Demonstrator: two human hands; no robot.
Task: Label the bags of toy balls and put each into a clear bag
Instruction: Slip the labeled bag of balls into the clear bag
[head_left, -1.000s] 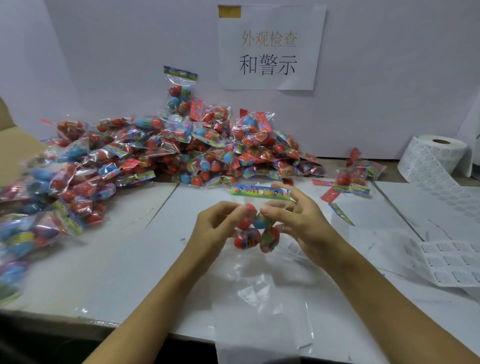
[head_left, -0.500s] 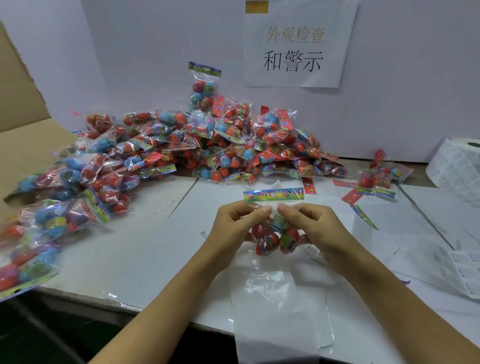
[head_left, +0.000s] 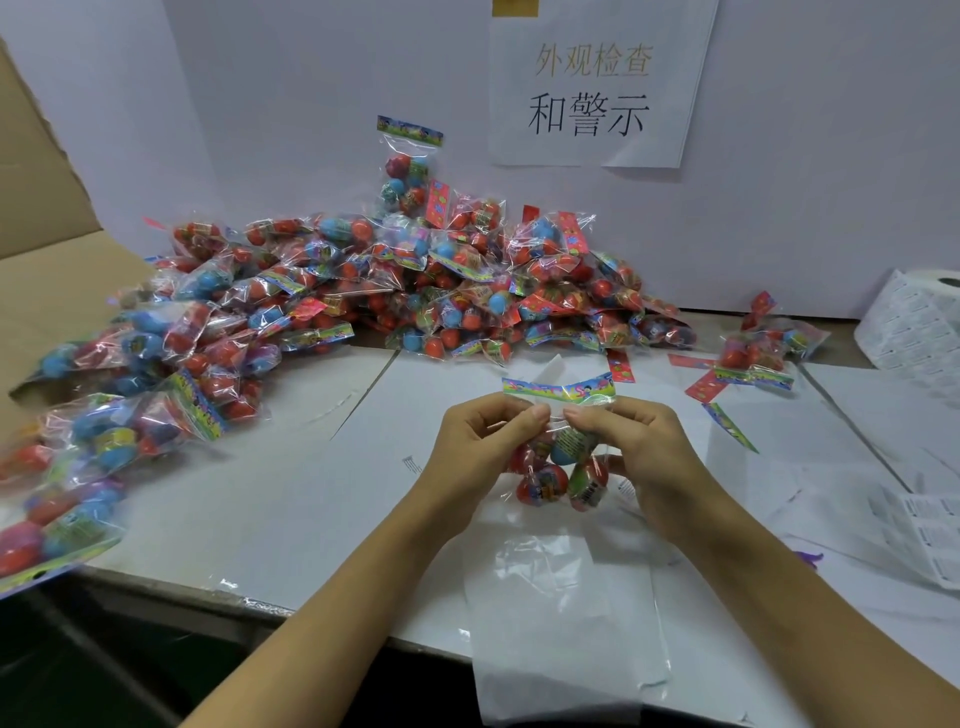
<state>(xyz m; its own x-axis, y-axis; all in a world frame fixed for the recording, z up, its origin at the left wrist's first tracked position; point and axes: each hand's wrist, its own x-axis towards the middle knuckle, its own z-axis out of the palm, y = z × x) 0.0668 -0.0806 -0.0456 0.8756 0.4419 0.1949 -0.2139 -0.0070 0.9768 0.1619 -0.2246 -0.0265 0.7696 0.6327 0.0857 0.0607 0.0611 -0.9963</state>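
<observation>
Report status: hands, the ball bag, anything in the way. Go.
Left hand and right hand both pinch the bag of toy balls just under its header. Clear bag lies flat beneath, nearer the table edge. Nothing between them.

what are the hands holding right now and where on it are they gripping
Both the left hand and right hand pinch one bag of toy balls near its top, just under the coloured header card.

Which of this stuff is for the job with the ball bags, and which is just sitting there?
For the job:
- bag of toy balls, pinched by the left hand and right hand
- clear bag lying flat under it
- roll of labels
- label sheets
- pile of ball bags waiting

Just lying about:
- paper sign on the wall
- cardboard box
</observation>
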